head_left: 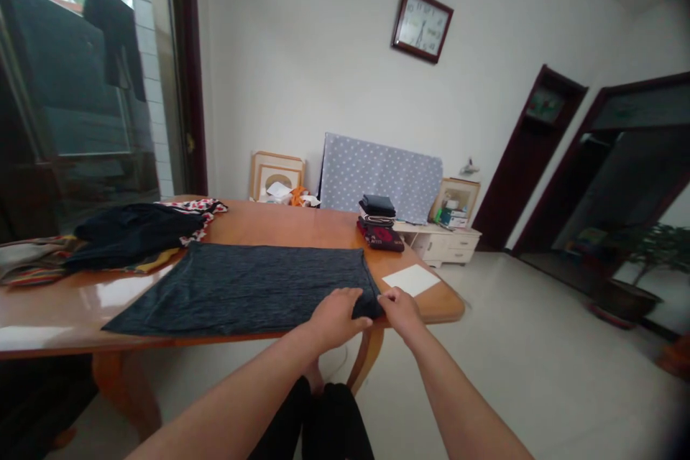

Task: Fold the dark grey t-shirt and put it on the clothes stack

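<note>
While both forearms (453,381) extend forward, hands (337,316) touch the dark cloth (248,287).

Matt, heathered cloth garment (264,289), glossy wooden table (285,224), smooth paper sheet (411,279), shiny floor (517,323)

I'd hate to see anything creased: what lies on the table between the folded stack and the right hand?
In the head view, a flat white sheet lies on the tabletop there, between the folded stack and the right hand.
</note>
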Motion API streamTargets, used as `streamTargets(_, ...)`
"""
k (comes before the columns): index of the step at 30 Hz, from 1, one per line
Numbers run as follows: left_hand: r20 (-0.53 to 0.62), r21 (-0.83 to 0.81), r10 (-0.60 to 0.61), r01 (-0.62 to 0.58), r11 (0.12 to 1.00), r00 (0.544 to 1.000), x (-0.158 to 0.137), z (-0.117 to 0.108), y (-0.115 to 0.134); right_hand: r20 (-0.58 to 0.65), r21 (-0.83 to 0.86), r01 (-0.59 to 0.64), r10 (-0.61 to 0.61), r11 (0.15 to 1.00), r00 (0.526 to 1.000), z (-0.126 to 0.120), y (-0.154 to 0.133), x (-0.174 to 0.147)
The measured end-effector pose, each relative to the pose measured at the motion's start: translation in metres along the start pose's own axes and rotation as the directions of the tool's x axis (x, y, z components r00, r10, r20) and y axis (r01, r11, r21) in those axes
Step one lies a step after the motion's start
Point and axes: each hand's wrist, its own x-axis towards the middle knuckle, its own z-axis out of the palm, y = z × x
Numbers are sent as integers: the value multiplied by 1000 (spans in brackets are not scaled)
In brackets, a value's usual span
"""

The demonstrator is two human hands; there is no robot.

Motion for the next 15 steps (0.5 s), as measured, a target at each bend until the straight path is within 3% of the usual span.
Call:
streamTargets(2,-6,-27,-8,8,1000,1000,11,18,8,31,180,-33,28,983,999,1,-4,3)
streamTargets(7,-67,-121,-153,144,982,986,31,39,4,217,414,-134,45,900,975,0,-12,12)
streamTargets(10,-119,-270,-179,142,952,977,38,43,-9,306,456,-230,91,860,948,1,-11,29)
streamTargets(15,-228,-432,-239,122,894,944,41,48,-25,270,422,-378,284,824,920,10,-8,80)
